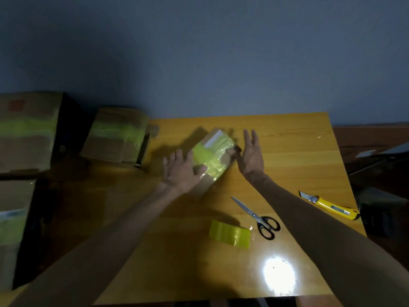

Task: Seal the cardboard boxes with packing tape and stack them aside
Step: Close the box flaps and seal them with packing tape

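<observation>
Box [210, 161] taped yellow bears a white label [213, 138], apparently blank or blurred.

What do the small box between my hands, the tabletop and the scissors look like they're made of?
Small box: brown cardboard, matte where bare, wrapped in glossy yellow-green plastic tape that glints. Tabletop: wood or wood-look laminate, glossy; grain lines and a bright glare show. Scissors: shiny metal blades, black handles, probably plastic.
</observation>
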